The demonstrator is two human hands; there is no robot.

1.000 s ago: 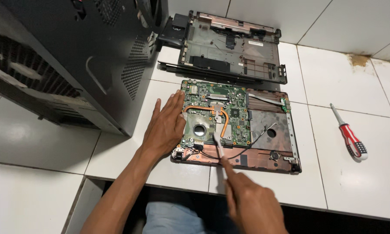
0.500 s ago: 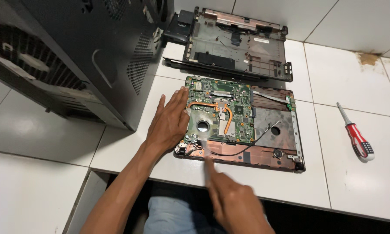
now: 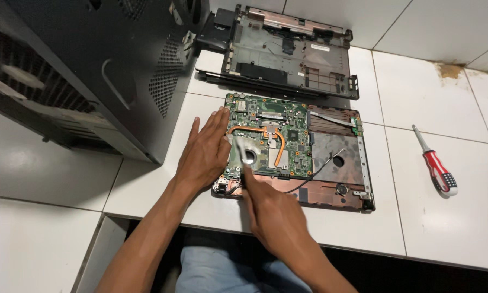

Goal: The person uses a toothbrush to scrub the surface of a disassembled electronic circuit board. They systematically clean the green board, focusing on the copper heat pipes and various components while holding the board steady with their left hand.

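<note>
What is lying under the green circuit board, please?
The green board lies in a brown laptop base, which shows to its right and along the near edge. The left hand covers the board's left edge and the right hand its near corner; beneath the board nothing shows.

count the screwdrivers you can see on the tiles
1 for sure: the red-handled screwdriver lies on the white tile right of the opened laptop base, untouched. The right hand works a thin blurred tool over the green board; what kind, I cannot tell.
</note>
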